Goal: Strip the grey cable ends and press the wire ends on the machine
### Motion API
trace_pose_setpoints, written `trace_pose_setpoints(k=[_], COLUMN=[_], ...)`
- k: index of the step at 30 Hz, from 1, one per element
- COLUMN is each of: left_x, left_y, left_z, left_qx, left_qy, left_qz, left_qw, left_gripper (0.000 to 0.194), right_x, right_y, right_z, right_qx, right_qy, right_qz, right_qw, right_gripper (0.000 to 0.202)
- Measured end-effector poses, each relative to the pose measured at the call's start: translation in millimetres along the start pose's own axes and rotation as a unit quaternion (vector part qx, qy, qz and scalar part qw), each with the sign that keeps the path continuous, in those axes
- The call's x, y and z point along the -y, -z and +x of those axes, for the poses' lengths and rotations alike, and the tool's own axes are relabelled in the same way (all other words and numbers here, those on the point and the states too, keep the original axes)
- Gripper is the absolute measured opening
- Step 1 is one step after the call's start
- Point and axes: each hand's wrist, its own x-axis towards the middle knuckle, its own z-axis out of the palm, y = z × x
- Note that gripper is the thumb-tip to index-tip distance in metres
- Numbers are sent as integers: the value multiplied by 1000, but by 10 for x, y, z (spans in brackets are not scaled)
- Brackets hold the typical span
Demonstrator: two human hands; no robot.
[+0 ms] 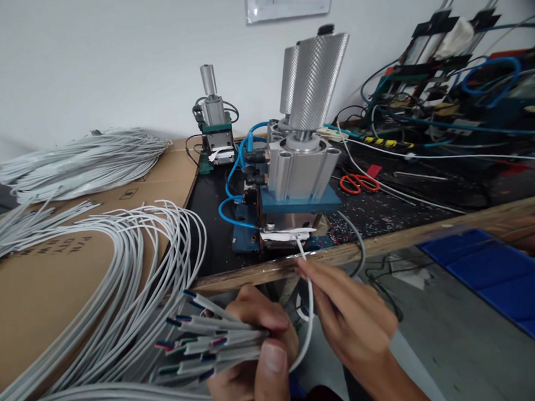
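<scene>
My left hand (262, 368) is closed round a bundle of white cables (212, 347). Their cut ends point left and show short coloured wires. In my right hand (351, 307), a single white cable (310, 300) is pinched near the bench edge. Its upper end meets the front of a small pneumatic machine (304, 174), at a slot lined with white paper or tape (287, 234). Whether the tip is inside the slot I cannot tell. The same cable curves down behind my left hand.
Long white cables (117, 244) lie on cardboard (62, 301) at the left, with another coil (86, 165) behind. A second small machine (216, 119) stands further back. Orange-handled scissors (359, 183) lie right of the near machine, among wire scraps. The bench's wooden edge (386, 236) runs across.
</scene>
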Motion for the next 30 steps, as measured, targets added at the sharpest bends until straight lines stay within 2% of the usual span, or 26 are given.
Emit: trace_pose_setpoints(k=[2,6,9,11,13,14,16,18,19,21,23,25,27,30], left_x=[-11,-17,17,46,66,70,70,66,65,69,83,102,116,111], left_y=[-46,-181,-224,-204,-158,-135,-101,-93,-97,-110,-118,-116,-109,-102], left_z=[-21,-48,-29,0,30,42,57,58,55,44,34,29,31,33], left_qx=[-22,-109,-124,-107,-59,-36,-6,13,26,53,68,81,95,103], left_qy=[14,75,104,131,161,173,193,209,218,234,249,256,251,219], left_qz=[-8,-28,11,70,140,174,225,249,254,259,255,236,211,199], left_qw=[1000,991,987,983,975,969,955,946,942,935,932,934,940,950], left_gripper=[13,16,14,15,18,20,22,24,25,26,26,24,21,17], right_x=[26,70,74,58,28,10,-25,-47,-48,-20,52,154,254,348], right_y=[48,165,278,357,433,469,539,603,630,663,659,615,540,422], right_z=[-38,-102,-232,-390,-584,-679,-823,-853,-813,-626,-340,-45,171,260], right_qx=[2,-2,10,26,78,131,239,290,279,203,124,121,95,47], right_qy=[0,21,6,-14,-18,-21,-19,-16,-21,-48,-107,-168,-199,-232], right_qz=[-15,-37,-47,-54,-42,-32,-18,-16,-18,-13,9,78,129,176], right_qw=[1000,999,999,998,996,991,971,957,960,978,986,975,967,956], right_gripper=[41,44,43,38,28,28,36,42,42,37,29,26,22,16])
